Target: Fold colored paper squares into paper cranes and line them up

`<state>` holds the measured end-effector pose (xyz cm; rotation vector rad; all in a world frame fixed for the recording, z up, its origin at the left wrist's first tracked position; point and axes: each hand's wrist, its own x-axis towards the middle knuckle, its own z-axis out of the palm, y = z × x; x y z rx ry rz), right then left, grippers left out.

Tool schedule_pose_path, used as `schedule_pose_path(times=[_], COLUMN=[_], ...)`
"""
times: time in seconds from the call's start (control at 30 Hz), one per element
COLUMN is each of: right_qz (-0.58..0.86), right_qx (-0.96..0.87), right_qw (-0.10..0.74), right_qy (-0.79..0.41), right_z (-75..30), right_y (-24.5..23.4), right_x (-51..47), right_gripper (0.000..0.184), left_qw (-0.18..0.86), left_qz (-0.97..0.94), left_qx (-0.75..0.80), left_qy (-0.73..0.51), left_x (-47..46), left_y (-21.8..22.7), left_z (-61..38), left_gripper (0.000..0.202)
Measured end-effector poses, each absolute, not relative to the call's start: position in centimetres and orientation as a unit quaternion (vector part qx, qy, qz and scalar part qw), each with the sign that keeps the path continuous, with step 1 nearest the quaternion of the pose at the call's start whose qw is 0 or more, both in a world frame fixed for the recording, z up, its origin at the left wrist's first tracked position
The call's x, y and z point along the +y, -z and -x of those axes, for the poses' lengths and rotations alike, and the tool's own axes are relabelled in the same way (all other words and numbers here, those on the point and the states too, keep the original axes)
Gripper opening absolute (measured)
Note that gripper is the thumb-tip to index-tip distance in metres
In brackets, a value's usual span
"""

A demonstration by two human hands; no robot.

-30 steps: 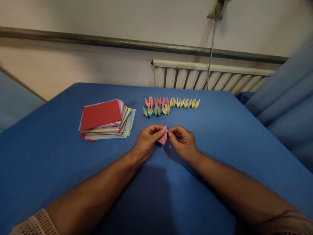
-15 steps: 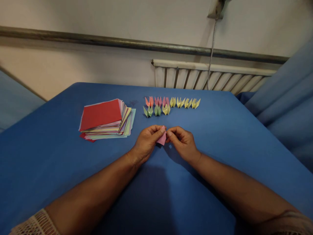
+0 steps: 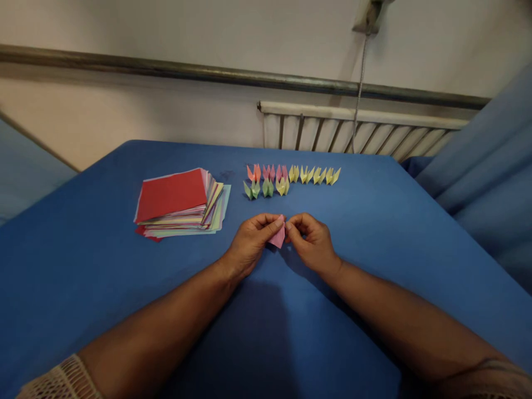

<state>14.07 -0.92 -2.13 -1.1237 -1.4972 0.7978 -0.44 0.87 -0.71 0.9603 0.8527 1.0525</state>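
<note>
My left hand [image 3: 249, 241] and my right hand [image 3: 312, 241] meet over the middle of the blue table [image 3: 83, 277]. Both pinch a small folded pink paper piece [image 3: 277, 236] between thumb and fingers, just above the cloth. Beyond the hands stand two short rows of folded paper pieces [image 3: 291, 178] in orange, pink, yellow and green. A stack of coloured paper sheets [image 3: 178, 202] with a red sheet on top lies to the left of the hands.
A white radiator [image 3: 357, 130] and a metal rail [image 3: 208, 72] run along the wall behind the table. Blue fabric [image 3: 490, 166] hangs at the right. The table's far edge lies just past the rows of folded pieces.
The fingers have shifted slightly on the pink piece, which has tilted a little. The arms and everything else on the table stay in place.
</note>
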Motion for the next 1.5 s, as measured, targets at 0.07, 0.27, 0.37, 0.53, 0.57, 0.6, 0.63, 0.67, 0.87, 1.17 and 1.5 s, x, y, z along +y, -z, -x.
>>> schedule_pose_path(times=[0.07,0.27,0.37,0.53,0.57,0.6,0.63,0.67,0.87,1.17,1.5], right_qz=[0.460,0.456,0.458,0.454,0.457,0.461,0.465,0.468,0.455,0.450,0.472], right_qx=[-0.626,-0.642,-0.641,-0.630,-0.631,-0.633,-0.636,-0.641,-0.654,-0.650,-0.643], right_qw=[0.528,0.513,0.517,0.528,0.525,0.522,0.519,0.514,0.497,0.501,0.533], right_qy=[-0.344,-0.342,-0.335,-0.344,-0.343,-0.338,-0.332,-0.325,-0.345,-0.353,-0.283], right_z=[-14.11,-14.15,-14.16,-14.34,-14.35,-14.34,-14.33,-14.31,-14.26,-14.08,-13.91], right_y=[2.11,2.14,2.19,2.25,2.26,2.26,2.26,2.25,2.26,2.29,1.88], right_x=[-0.95,-1.06,-0.94,-0.76,-0.78,-0.81,-0.86,-0.91,-1.08,-1.01,-0.71], right_gripper=[0.017,0.017,0.018,0.017,0.017,0.017,0.017,0.017,0.018,0.011,0.014], left_qw=[0.671,0.663,0.662,0.655,0.654,0.654,0.653,0.653,0.647,0.651,0.668], left_qz=[-0.424,-0.434,-0.437,-0.432,-0.433,-0.436,-0.438,-0.439,-0.432,-0.411,-0.415], left_qx=[0.388,0.392,0.390,0.400,0.400,0.400,0.402,0.404,0.412,0.396,0.386], left_qy=[-0.469,-0.468,-0.468,-0.474,-0.473,-0.471,-0.469,-0.467,-0.475,-0.500,-0.482], left_x=[0.92,1.03,0.99,1.00,1.01,1.02,1.03,1.03,1.01,1.21,1.47], left_y=[0.79,0.83,0.81,0.94,0.95,0.95,0.93,0.90,0.84,0.86,1.00], left_z=[0.47,0.56,0.57,0.59,0.59,0.59,0.57,0.55,0.45,0.65,0.83], left_gripper=[0.019,0.022,0.021,0.020,0.020,0.019,0.019,0.020,0.022,0.018,0.020])
